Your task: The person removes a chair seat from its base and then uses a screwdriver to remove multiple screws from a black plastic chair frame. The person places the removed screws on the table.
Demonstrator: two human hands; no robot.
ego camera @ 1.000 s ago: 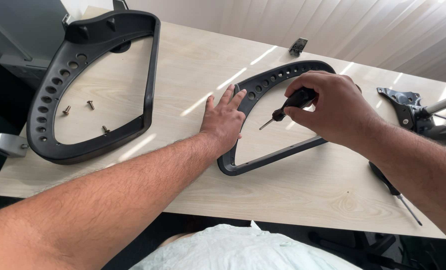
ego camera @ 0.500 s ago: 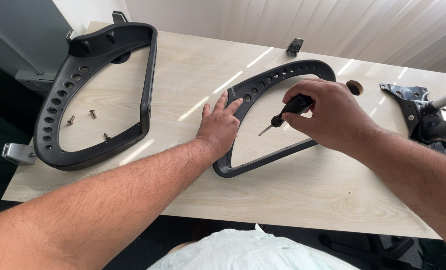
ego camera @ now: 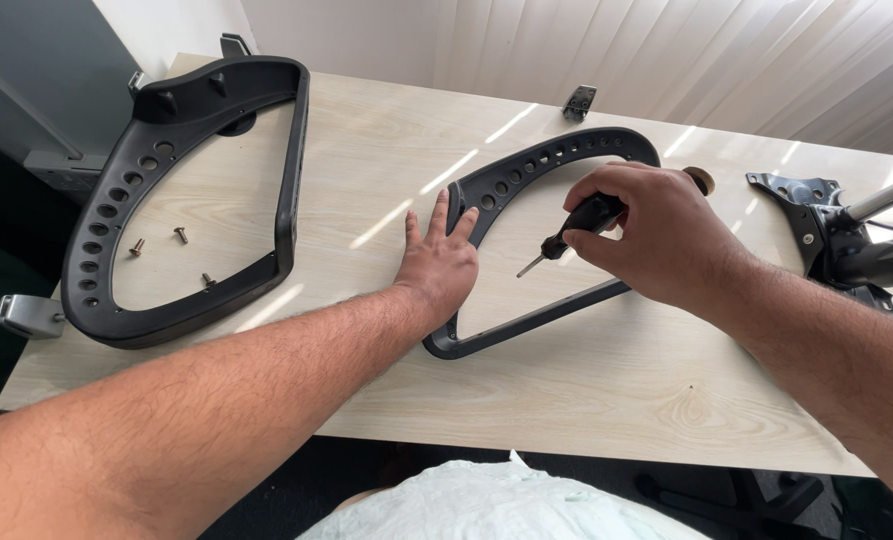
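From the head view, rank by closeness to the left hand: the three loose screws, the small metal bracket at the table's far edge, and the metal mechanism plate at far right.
Measured from the left hand:
1. Small metal bracket, at the far edge, up and right.
2. Three loose screws, left, inside the other black frame; nearly as close, so this ranking is tentative.
3. Metal mechanism plate, far right.

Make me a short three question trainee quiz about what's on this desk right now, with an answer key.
1. True or false: the right hand holds a screwdriver.
2. What does the left hand rest on: (a) near black frame, (b) far black frame, (c) metal bracket?
3. How many loose screws lie inside the far black frame?

Key: 1 true; 2 a; 3 three.
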